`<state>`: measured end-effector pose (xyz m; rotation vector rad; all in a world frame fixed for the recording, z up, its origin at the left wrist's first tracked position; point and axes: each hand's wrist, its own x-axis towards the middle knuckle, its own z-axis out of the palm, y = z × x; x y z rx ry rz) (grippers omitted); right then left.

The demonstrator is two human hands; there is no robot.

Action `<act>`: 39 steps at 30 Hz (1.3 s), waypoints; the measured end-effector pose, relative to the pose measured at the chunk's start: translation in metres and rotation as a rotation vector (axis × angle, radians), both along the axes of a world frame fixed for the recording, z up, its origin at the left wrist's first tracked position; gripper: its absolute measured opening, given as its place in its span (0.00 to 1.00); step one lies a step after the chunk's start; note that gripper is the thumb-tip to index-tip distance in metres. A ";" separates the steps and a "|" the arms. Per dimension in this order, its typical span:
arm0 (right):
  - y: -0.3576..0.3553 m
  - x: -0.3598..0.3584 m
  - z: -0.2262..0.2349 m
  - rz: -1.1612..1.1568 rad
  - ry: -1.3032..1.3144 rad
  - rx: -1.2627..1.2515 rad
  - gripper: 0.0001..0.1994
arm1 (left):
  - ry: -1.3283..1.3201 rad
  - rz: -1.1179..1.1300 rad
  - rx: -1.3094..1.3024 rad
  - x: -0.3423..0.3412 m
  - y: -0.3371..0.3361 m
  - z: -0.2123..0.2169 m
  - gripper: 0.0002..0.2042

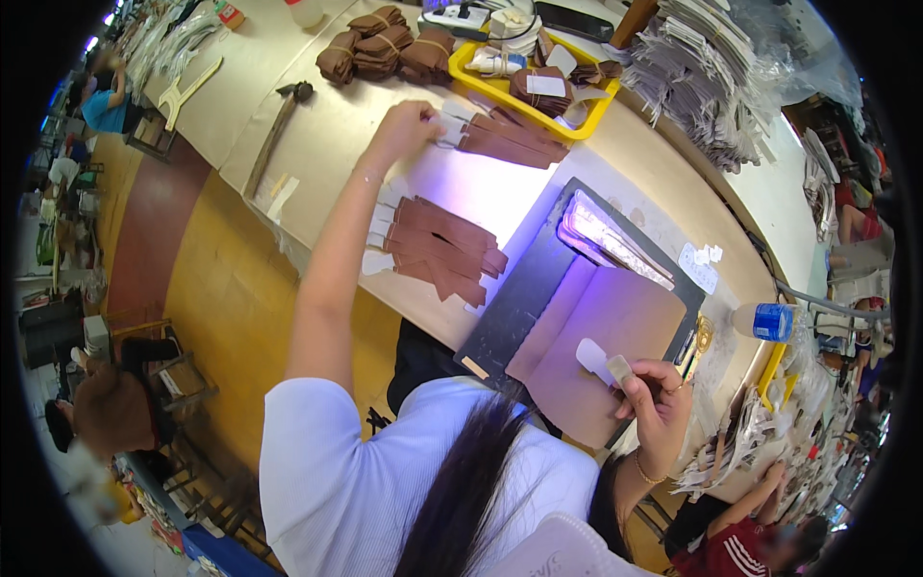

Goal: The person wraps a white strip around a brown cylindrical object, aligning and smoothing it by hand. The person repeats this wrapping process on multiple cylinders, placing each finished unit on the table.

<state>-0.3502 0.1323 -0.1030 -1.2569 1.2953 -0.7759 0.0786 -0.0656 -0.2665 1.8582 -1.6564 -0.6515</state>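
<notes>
My left hand [409, 130] reaches far out over the table, its fingers curled together beside the white tabs at the end of a row of brown strips [514, 139]. Whatever is between those fingertips, if anything, is too small to tell. Closer to me lies another fanned group of brown strips [437, 240], also with white tabs at the left. On the right, my right hand [656, 404] pinches a small white paddle-shaped piece [592, 357], the thumb wearing a pale finger cover. Under it, a brown sheet [615, 313] rests on a dark board [519, 298], beside a glowing lamp [606, 233].
A yellow tray [588, 127] holds wrapped brown pieces and papers at the far side. Next to it are tied brown bundles [380, 48]. A hammer [274, 144] lies left, a bottle [769, 322] and gold-handled scissors [704, 337] right. Piled pale pieces [692, 87] stand behind.
</notes>
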 end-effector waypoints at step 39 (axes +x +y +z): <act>0.000 -0.002 -0.004 0.006 -0.011 -0.004 0.07 | -0.421 -0.012 0.328 -0.015 -0.058 0.043 0.17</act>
